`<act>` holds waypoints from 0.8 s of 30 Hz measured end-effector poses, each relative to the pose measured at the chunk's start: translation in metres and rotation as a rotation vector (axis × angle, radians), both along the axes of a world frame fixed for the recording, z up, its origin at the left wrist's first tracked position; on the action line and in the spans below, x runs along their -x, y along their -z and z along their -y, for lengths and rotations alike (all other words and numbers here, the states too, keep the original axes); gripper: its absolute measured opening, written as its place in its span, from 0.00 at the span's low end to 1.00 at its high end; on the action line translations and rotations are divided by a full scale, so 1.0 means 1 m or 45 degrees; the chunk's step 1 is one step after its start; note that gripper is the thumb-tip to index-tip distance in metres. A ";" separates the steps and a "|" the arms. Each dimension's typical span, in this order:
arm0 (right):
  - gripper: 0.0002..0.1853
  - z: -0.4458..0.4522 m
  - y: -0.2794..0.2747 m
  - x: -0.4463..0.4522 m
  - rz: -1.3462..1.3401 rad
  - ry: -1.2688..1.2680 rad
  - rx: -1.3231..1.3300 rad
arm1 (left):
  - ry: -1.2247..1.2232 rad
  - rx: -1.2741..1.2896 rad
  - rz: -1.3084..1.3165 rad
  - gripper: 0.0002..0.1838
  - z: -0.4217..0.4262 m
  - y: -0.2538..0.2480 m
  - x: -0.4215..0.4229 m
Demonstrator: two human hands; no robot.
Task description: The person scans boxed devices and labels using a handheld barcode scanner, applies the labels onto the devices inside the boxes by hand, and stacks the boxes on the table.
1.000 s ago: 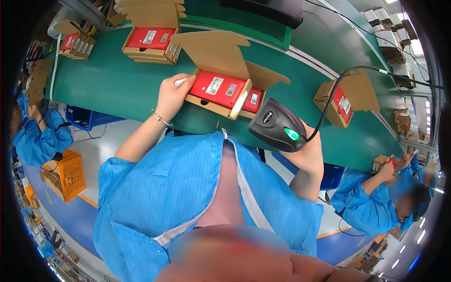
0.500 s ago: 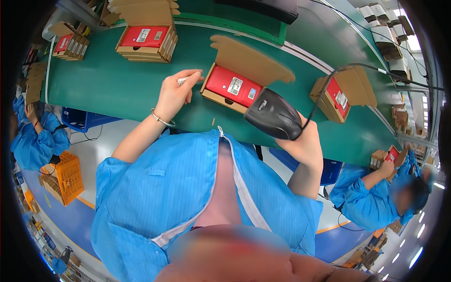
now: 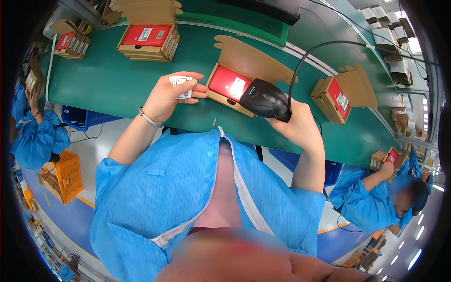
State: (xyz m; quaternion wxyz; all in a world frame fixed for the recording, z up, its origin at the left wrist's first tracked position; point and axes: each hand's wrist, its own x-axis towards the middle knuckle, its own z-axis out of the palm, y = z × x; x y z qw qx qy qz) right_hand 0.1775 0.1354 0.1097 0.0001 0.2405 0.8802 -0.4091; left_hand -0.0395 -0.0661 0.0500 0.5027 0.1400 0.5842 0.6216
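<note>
Near, centre: right hand (image 3: 302, 123) has its fingers wrapped round a black scanner (image 3: 264, 98), nose over the red item (image 3: 222, 80) in an open carton (image 3: 219, 97). Bright patch on the item's label; reading looks under way, result cannot be told. Left hand (image 3: 161, 97), left of the carton: thumb clamped on white labels (image 3: 182, 85), other fingers spread. Item already inside; carton's lid not closed. Further off on the worktop (image 3: 112, 80): open carton, right; stacked cartons (image 3: 152, 54), upper left, top one open, red item inside.
</note>
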 end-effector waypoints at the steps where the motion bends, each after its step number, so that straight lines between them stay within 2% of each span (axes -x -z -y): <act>1: 0.18 0.001 -0.001 0.000 -0.021 0.002 -0.019 | 0.000 0.016 -0.011 0.16 0.000 0.001 0.000; 3: 0.18 -0.003 0.009 -0.004 -0.138 -0.049 -0.111 | 0.030 0.018 -0.029 0.13 -0.002 0.004 -0.001; 4: 0.20 -0.006 0.011 -0.007 -0.093 -0.072 -0.146 | 0.051 0.038 -0.076 0.12 -0.004 0.000 -0.005; 6: 0.21 -0.009 0.017 -0.010 -0.144 -0.094 -0.071 | 0.034 -0.050 -0.063 0.13 -0.003 0.007 -0.009; 10: 0.18 -0.008 0.013 -0.005 -0.190 -0.109 -0.061 | 0.079 -0.073 -0.159 0.10 0.001 0.011 -0.010; 11: 0.16 -0.004 0.005 0.000 -0.160 -0.117 -0.049 | 0.084 -0.141 -0.133 0.09 0.002 0.016 -0.010; 13: 0.18 -0.032 0.032 -0.002 -0.028 -0.135 -0.113 | 0.073 -0.170 -0.201 0.08 0.004 0.021 -0.012; 15: 0.18 -0.038 0.034 -0.002 0.063 -0.118 -0.079 | 0.087 -0.157 -0.221 0.08 0.008 0.018 -0.016; 16: 0.18 -0.026 0.018 0.005 0.029 -0.144 -0.086 | 0.086 -0.146 -0.246 0.08 0.008 0.015 -0.020; 19: 0.21 0.019 -0.035 0.005 0.229 -0.046 -0.216 | 0.065 -0.174 -0.238 0.09 0.014 0.015 -0.028; 20: 0.23 0.009 -0.014 0.000 0.112 -0.067 -0.162 | 0.092 -0.157 -0.243 0.07 0.015 0.015 -0.030; 21: 0.23 0.014 -0.017 0.001 0.101 -0.072 -0.170 | 0.087 -0.164 -0.255 0.07 0.015 0.015 -0.032; 23: 0.23 0.035 -0.027 0.001 -0.199 -0.126 0.072 | 0.161 -0.192 -0.275 0.09 0.013 0.017 -0.041; 24: 0.22 0.046 -0.033 0.000 -0.100 -0.057 0.063 | 0.163 -0.239 -0.252 0.09 0.010 0.018 -0.047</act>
